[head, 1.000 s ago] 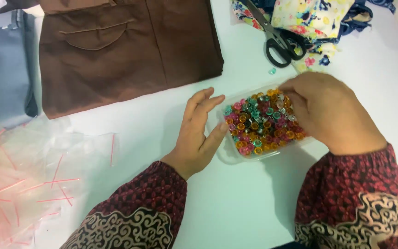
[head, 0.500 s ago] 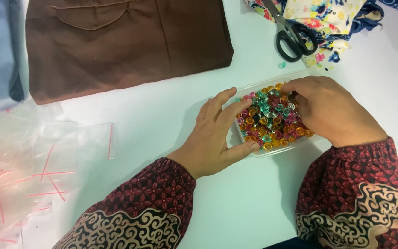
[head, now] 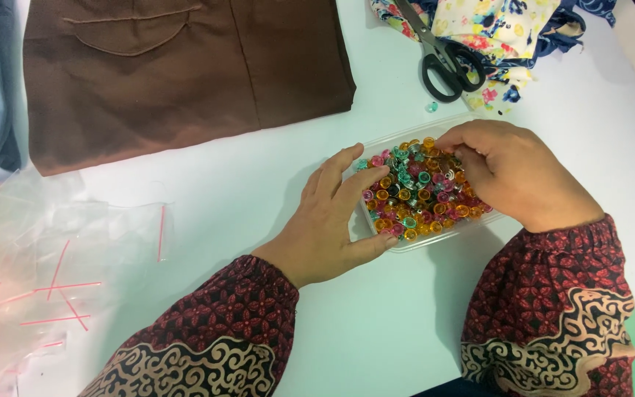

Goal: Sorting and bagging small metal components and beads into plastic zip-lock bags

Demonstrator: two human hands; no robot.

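A heap of clear plastic bags (head: 31, 265) with thin red strips lay at the left edge of the white desk (head: 244, 184), and a clear shallow tray (head: 435, 239) full of small coloured beads (head: 413, 195) stood near the middle. The left hand (head: 332, 220) lay flat, fingers spread against the tray's left side, while the right hand (head: 512, 176) was curled over the beads, fingertips pinching among them. A brown garment (head: 185, 66) and black scissors (head: 446, 59) on flowered cloth (head: 508, 29) lay along the far edge, with bare desk between.

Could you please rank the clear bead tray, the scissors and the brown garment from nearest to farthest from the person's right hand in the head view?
From the right hand:
1. Clear bead tray: directly under it, fingers in the beads.
2. Scissors: just beyond, on floral fabric.
3. Brown garment: far upper left.
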